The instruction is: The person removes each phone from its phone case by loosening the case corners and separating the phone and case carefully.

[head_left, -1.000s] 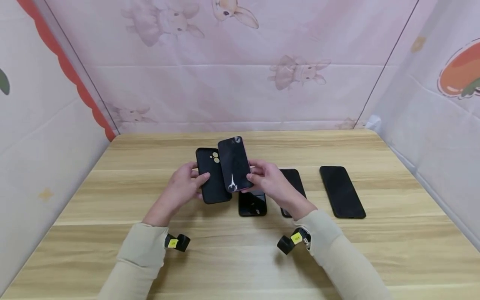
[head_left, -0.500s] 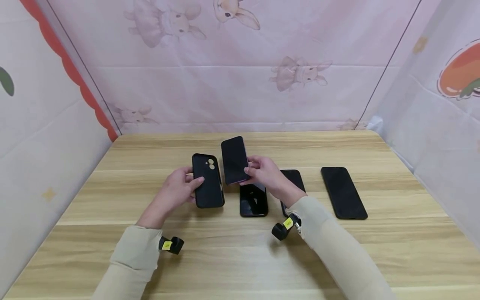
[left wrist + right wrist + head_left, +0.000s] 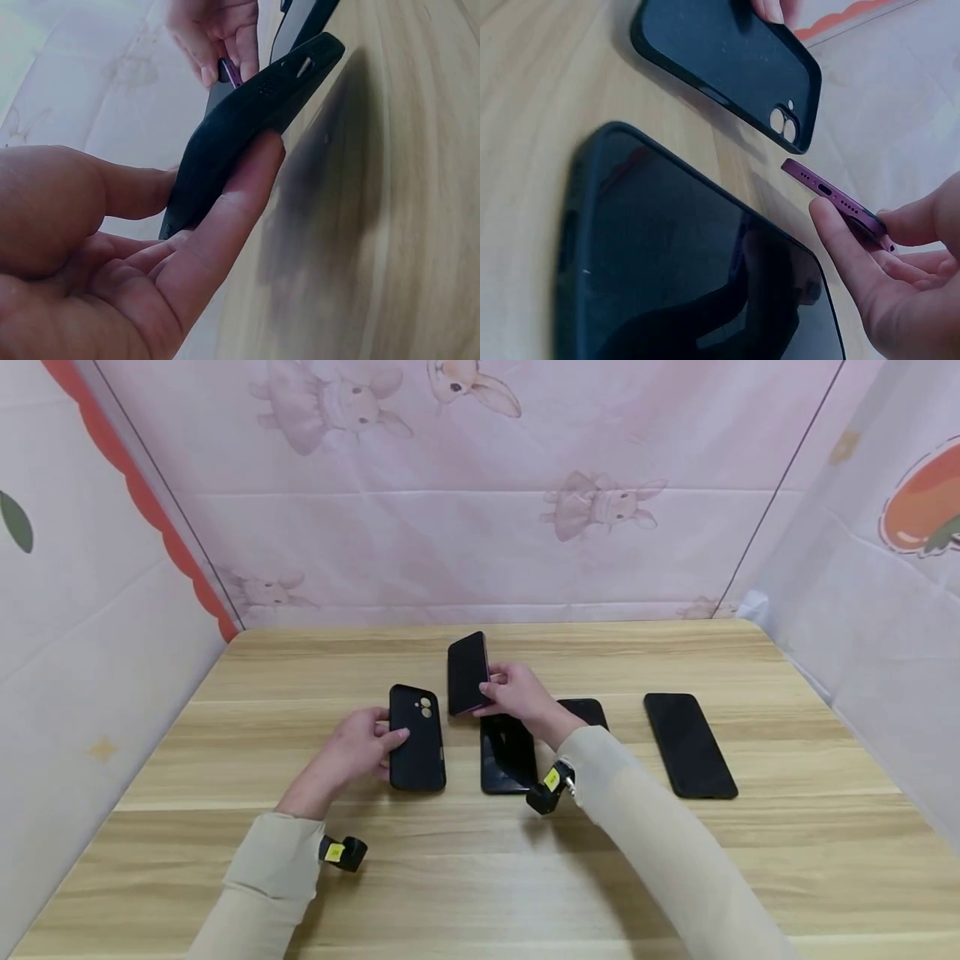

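Over the pale wooden counter (image 3: pixel 465 877), my left hand (image 3: pixel 356 746) grips a black rectangular plastic-looking case (image 3: pixel 422 750), my right hand (image 3: pixel 519 695) a purple-edged black-glass phone (image 3: pixel 467 672) beyond; judging this a separating step, I'd level the phone next.

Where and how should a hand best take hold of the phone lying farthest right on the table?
I'd grip the phone by both long edges near the middle, pinching across its narrower width, probably from above: it lies flat and slim on the table, with both long edges exposed.

The held phone (image 3: pixel 467 672) is behind and right of the phone case (image 3: pixel 423 747).
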### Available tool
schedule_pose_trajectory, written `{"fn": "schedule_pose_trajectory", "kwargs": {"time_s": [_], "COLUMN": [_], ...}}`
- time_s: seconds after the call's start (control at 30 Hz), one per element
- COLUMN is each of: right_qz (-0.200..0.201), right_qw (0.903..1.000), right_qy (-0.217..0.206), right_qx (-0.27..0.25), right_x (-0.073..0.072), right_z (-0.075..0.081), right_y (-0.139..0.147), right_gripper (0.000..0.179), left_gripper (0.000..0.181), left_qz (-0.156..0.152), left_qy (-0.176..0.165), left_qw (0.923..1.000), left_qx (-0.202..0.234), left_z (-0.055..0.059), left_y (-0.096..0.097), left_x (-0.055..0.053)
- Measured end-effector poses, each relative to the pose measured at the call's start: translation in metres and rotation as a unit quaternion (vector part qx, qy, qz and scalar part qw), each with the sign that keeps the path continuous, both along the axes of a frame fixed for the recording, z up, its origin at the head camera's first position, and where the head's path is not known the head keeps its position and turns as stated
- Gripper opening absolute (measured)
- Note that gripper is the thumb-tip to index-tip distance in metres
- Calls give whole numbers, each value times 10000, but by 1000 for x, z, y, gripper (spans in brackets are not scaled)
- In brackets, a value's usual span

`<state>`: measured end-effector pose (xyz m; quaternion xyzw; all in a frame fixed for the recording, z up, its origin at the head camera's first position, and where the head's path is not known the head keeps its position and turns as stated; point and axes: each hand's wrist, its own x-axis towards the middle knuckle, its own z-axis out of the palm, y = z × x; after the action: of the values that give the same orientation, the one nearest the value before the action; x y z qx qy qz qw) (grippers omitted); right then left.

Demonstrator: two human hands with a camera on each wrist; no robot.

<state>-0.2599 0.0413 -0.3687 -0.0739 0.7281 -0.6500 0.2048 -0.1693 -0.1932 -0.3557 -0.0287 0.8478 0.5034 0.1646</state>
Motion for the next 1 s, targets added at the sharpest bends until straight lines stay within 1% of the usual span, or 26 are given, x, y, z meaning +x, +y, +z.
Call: {"fn": "schedule_pose_trajectory", "kwargs": {"time_s": [0.17, 0.33, 0.4, 0.5, 0.6, 0.7, 0.8, 0.93, 1.0], "right_qz": [-43, -122, -177, -244, -293, -276, -248, -242, -248], "right_qw": [10000, 9997, 9994, 9989, 9972, 9911, 9795, 9665, 9627], "right_qy": [-84, -166, -190, -161, 87, 465, 796, 991, 1042], "right_qx": [-20, 126, 227, 375, 686, 1219, 1835, 2356, 2486], "right_x": [-8, -13, -16, -20, -24, -27, -29, -29, -30], "right_z": [-1, -3, -4, -6, -6, -5, -4, -5, -7], "right_y": [-5, -9, -9, -10, -12, -14, -15, -14, -13], "right_gripper": [45, 41, 41, 41, 42, 45, 48, 43, 40], "left_gripper": [48, 50, 52, 52, 50, 49, 48, 46, 45], "left_qz": [-45, -104, -111, -78, 19, 27, 1, -25, -26], "left_qy": [-131, -228, -211, -96, 93, 312, 414, 472, 490], "left_qw": [9999, 9996, 9993, 9976, 9919, 9850, 9812, 9763, 9740], "left_qx": [-77, -162, -283, -681, -1265, -1699, -1885, -2114, -2210], "left_z": [-2, -5, -6, -8, -9, -10, -10, -10, -10], "left_y": [-2, -3, -4, -5, -7, -7, -5, -3, -2], "left_x": [1, 0, 0, -1, -1, 0, 2, 4, 4]}}
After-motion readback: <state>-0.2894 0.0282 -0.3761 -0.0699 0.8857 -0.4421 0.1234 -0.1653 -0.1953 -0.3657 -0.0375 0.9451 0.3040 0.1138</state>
